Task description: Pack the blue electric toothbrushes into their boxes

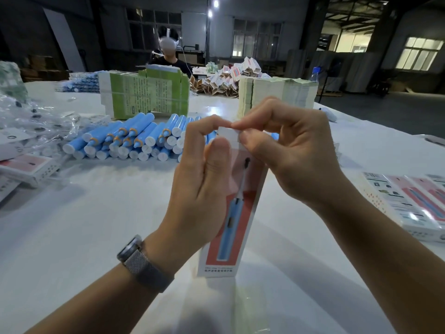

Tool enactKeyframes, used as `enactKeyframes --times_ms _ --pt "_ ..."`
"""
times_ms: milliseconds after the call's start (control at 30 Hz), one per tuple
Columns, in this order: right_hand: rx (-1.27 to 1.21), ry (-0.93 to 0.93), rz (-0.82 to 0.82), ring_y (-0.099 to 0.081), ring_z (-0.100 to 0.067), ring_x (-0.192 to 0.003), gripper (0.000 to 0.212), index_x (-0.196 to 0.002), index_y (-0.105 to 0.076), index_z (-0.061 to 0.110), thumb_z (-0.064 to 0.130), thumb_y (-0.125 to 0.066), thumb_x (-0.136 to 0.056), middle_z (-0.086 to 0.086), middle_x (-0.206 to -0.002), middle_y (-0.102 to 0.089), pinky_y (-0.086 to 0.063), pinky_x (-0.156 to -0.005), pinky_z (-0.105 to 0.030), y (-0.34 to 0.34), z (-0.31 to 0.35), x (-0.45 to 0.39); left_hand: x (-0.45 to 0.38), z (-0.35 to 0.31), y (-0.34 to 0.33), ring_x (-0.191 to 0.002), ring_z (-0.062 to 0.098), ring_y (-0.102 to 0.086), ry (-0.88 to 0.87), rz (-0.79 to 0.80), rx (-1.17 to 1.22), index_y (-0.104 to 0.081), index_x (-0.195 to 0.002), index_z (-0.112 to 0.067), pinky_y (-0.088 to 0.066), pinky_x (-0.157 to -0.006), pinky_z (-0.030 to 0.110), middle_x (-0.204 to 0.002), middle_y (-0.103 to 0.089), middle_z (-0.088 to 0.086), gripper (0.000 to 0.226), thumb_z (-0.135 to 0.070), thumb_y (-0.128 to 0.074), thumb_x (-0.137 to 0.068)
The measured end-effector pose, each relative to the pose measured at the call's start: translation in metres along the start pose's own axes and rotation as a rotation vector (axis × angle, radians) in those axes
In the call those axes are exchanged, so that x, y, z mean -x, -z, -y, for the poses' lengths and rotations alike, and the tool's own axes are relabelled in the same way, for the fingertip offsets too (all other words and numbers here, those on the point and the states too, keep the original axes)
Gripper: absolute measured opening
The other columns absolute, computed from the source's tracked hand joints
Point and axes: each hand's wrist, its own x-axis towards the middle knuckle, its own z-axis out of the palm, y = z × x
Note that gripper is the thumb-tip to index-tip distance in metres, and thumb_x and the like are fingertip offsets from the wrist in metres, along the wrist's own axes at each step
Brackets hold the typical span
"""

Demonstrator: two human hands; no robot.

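A tall white and red toothbrush box [237,220] stands upright on the white table [96,225], a blue toothbrush printed on its front. My left hand [202,186] grips the box's upper part, thumb on the front. My right hand [286,153] pinches the white top flap [228,133] at the box's upper end. Behind the hands lies a pile of blue electric toothbrush handles [130,141] with white end caps. What is inside the box is hidden.
Closed boxes [409,203] lie at the right edge, more boxes [26,167] and clear plastic bags [31,116] at the left. Stacks of flat green cartons [149,95] and paper [277,92] stand behind the pile. A person with a headset [168,51] sits across the table.
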Motion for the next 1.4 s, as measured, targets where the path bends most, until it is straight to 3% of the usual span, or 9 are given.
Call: enactKeyframes --times_ms 167,367,533,667,900,1033,1200,1300,1400 --pt "0.047 -0.01 0.151 -0.064 -0.02 -0.073 0.014 -0.081 -0.07 0.018 0.006 -0.063 -0.08 0.003 -0.077 -0.066 -0.054 -0.067 -0.032 0.017 0.005 -0.008 -0.002 0.001 0.001 -0.064 0.002 -0.056 -0.001 0.025 -0.022 -0.045 -0.108 -0.039 -0.048 -0.055 0.024 -0.082 -0.061 -0.012 0.01 -0.035 -0.037 -0.104" --pt "0.105 -0.011 0.236 -0.066 -0.021 -0.076 0.015 -0.081 -0.07 0.022 0.008 -0.065 -0.082 0.0 -0.084 -0.068 -0.057 -0.062 -0.042 0.032 0.008 -0.011 -0.001 0.001 0.0 -0.057 0.047 -0.06 0.112 0.096 0.094 -0.043 -0.102 -0.057 -0.048 -0.042 0.056 -0.084 -0.064 0.014 0.023 -0.045 -0.059 -0.091" --pt "0.056 -0.039 0.304 -0.068 -0.022 -0.079 0.012 -0.086 -0.071 0.016 0.006 -0.065 -0.083 -0.001 -0.088 -0.068 -0.058 -0.059 -0.039 0.039 0.008 -0.01 -0.001 0.005 0.005 -0.057 0.041 -0.066 0.049 0.144 0.038 -0.042 -0.102 -0.06 -0.052 -0.043 0.055 -0.09 -0.065 0.009 0.013 -0.06 -0.052 -0.094" --pt "0.04 -0.047 0.234 -0.065 -0.011 -0.077 0.011 -0.092 -0.071 0.018 0.012 -0.064 -0.086 -0.002 -0.087 -0.065 -0.053 -0.055 -0.024 0.027 0.004 -0.004 -0.001 0.006 0.007 -0.063 0.039 -0.068 0.063 0.086 0.037 -0.043 -0.098 -0.06 -0.054 -0.047 0.057 -0.09 -0.066 0.005 0.015 -0.046 -0.049 -0.097" --pt "-0.019 -0.086 0.164 -0.064 -0.017 -0.091 0.014 -0.098 -0.074 0.015 0.008 -0.065 -0.089 -0.005 -0.093 -0.065 -0.052 -0.061 -0.053 0.01 0.001 0.006 0.0 0.005 0.01 -0.055 0.03 -0.063 0.019 0.041 -0.036 -0.041 -0.098 -0.052 -0.052 -0.045 0.052 -0.079 -0.06 0.004 0.015 -0.038 -0.04 -0.103" --pt "0.014 -0.036 0.168 -0.064 -0.012 -0.088 0.015 -0.095 -0.074 0.013 0.005 -0.063 -0.089 -0.001 -0.095 -0.064 -0.056 -0.054 -0.032 0.008 0.003 0.007 0.0 0.005 0.011 -0.06 0.049 -0.055 0.011 0.024 -0.053 -0.045 -0.094 -0.054 -0.048 -0.049 0.058 -0.08 -0.053 0.026 0.016 -0.041 -0.04 -0.101" --pt "-0.113 -0.14 0.166 -0.063 -0.011 -0.103 0.024 -0.111 -0.067 0.019 0.003 -0.059 -0.095 0.004 -0.111 -0.064 -0.058 -0.071 -0.044 0.001 -0.005 0.016 0.0 0.006 0.012 -0.061 0.035 -0.064 0.068 -0.007 -0.062 -0.043 -0.094 -0.051 -0.054 -0.05 0.048 -0.081 -0.06 0.011 0.013 -0.041 -0.043 -0.102" --pt "-0.147 -0.208 0.142 -0.063 -0.011 -0.105 0.025 -0.119 -0.065 0.014 0.005 -0.054 -0.098 0.0 -0.118 -0.066 -0.06 -0.079 -0.034 -0.005 -0.013 0.02 0.001 0.009 0.01 -0.059 0.008 -0.065 0.072 -0.011 -0.038 -0.038 -0.099 -0.039 -0.05 -0.05 0.018 -0.08 -0.063 -0.011 0.008 -0.034 -0.038 -0.105" --pt "-0.161 -0.209 0.126 -0.064 -0.018 -0.104 0.023 -0.117 -0.067 0.014 0.009 -0.053 -0.099 0.0 -0.117 -0.068 -0.06 -0.08 -0.03 -0.006 -0.02 0.021 0.001 0.009 0.01 -0.064 0.009 -0.065 0.07 -0.001 -0.034 -0.039 -0.099 -0.038 -0.049 -0.051 0.016 -0.084 -0.059 -0.018 0.014 -0.026 -0.034 -0.104"
